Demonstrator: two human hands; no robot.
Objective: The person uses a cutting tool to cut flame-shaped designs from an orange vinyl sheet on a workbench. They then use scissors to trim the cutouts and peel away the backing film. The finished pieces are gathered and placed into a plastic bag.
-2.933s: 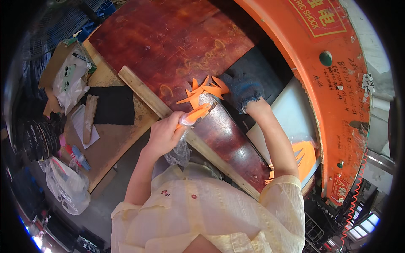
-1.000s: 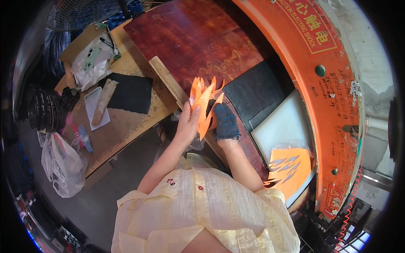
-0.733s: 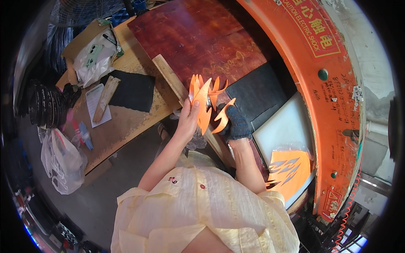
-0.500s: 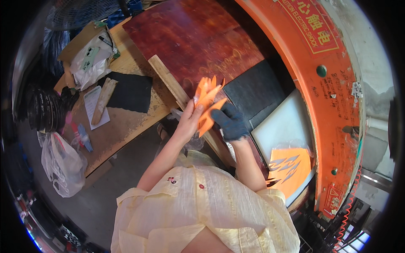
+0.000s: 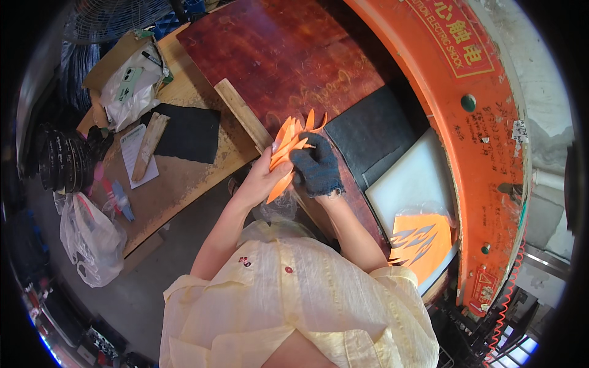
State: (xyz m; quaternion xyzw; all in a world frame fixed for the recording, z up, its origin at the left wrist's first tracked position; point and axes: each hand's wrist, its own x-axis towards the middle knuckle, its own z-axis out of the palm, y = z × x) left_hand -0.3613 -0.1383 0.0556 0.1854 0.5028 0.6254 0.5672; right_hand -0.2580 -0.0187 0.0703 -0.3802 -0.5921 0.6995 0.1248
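Observation:
My bare left hand (image 5: 262, 178) is closed around a bunch of thin orange leaf-shaped cut pieces (image 5: 284, 152), whose pointed tips stick out above and below the fingers. Against the bunch from the right presses my right hand (image 5: 320, 168), in a dark blue work glove, its fingers closed on the orange pieces. More orange tips (image 5: 311, 119) lie just beyond the hands, over the edge of the dark red board (image 5: 276, 55). Some of the fingers are hidden behind the pieces.
An orange machine frame (image 5: 438, 122) curves along the right. Beside it lie a black sheet (image 5: 374, 132), a white slab (image 5: 408, 184) and an orange sheet with cutouts (image 5: 435, 245). A wooden table (image 5: 178, 196) at left holds a box (image 5: 101, 73), black sheet and wood strip (image 5: 150, 147); a plastic bag (image 5: 92, 245) hangs there.
My gloved right hand has moved left onto the bunch, and the piece it held apart has joined the others. My left hand has shifted slightly left and down.

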